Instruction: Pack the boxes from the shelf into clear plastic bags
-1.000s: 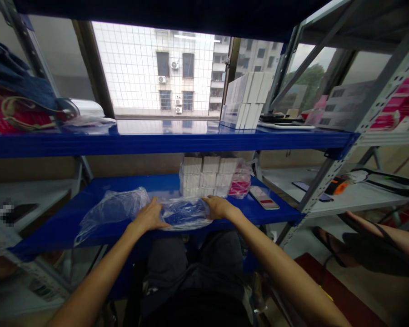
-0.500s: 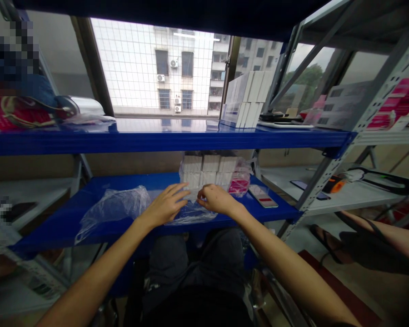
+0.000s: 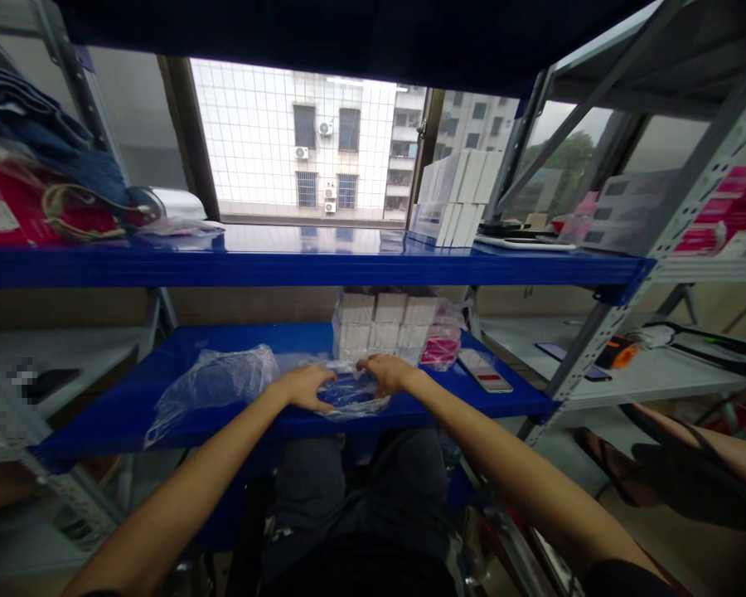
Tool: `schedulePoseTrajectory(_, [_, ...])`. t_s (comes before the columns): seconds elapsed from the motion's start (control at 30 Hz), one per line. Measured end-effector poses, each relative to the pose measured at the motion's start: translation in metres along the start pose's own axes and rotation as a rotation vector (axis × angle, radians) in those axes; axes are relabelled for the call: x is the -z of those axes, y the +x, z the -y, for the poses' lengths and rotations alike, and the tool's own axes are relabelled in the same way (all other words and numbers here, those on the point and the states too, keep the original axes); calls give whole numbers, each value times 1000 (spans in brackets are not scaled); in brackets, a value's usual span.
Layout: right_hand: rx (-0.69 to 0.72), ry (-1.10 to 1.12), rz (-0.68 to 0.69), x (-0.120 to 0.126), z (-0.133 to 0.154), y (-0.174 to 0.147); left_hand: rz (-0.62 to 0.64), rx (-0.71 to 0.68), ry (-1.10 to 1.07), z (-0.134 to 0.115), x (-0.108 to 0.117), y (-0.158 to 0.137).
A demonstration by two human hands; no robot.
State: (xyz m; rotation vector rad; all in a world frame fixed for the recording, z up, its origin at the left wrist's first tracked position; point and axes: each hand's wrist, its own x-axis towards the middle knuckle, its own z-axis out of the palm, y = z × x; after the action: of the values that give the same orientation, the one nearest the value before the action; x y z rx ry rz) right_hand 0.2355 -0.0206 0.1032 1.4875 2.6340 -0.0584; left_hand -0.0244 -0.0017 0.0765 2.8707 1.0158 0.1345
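Observation:
A crumpled clear plastic bag (image 3: 351, 404) lies on the blue lower shelf (image 3: 298, 336) between my two hands. My left hand (image 3: 307, 387) is at its left side, thumb and fingers spread apart and touching the film. On the other side, the curled fingers of my right hand (image 3: 386, 376) grip the film's upper right edge. Just behind the hands stands a clear-wrapped stack of white boxes (image 3: 382, 323), with a pink wrapped pack (image 3: 440, 347) at its right. Another clear plastic bag (image 3: 220, 381) lies flattened to the left of my left hand.
A phone (image 3: 485, 371) lies right of the stack. On the upper shelf (image 3: 311, 267) stand more white boxes (image 3: 453, 199), with folded denim (image 3: 37, 124) at the left. A metal upright (image 3: 622, 323) borders the right side, where another person's foot (image 3: 606, 464) shows below.
Both hands have come down nearer the plastic bag, the left one lower and a little left. The film now spreads between them. The camera view has tilted up slightly.

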Motion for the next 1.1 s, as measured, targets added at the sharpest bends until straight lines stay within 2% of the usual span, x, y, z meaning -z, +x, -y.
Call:
schedulePoseTrajectory(0.1, [65, 79, 47, -7, -15, 9, -68, -18, -124, 8, -6, -2])
schedulePoseTrajectory(0.2, [138, 167, -4, -14, -28, 13, -181, -37, -205, 13, -13, -5])
schedulePoseTrajectory(0.33, [200, 384, -161, -17, -35, 9, -369, -66, -256, 9, -14, -11])
schedulePoseTrajectory(0.43, [211, 431, -355, -9, -27, 1, -522, -157, -167, -8, -2, -13])
schedulePoseTrajectory(0.57, [273, 266, -725, 18, 1, -19, -759, -316, -26, -54, 37, -11])
schedulePoseTrajectory(0.67, [420, 73, -1000, 49, 25, -40, -957, -460, 20, -96, 88, -11])
schedulePoseTrajectory(0.73, [444, -70, -1213, 77, 37, -56, -1074, -497, 39, -121, 130, -10])
schedulePoseTrajectory(0.83, [367, -197, -1508, 132, 42, -78, -1172, -430, 7, -143, 191, -1])
schedulePoseTrajectory(0.93, [143, -159, -1748, 194, 24, -91, -1157, -264, -85, -147, 234, 26])
schedulePoseTrajectory(1.03, [-241, -81, -1926, 248, -12, -92, -1026, -131, -77, -142, 249, 58])
schedulePoseTrajectory(1.1, [-483, 1, -1875, 272, -36, -88, -901, -11, 30, -142, 248, 74])
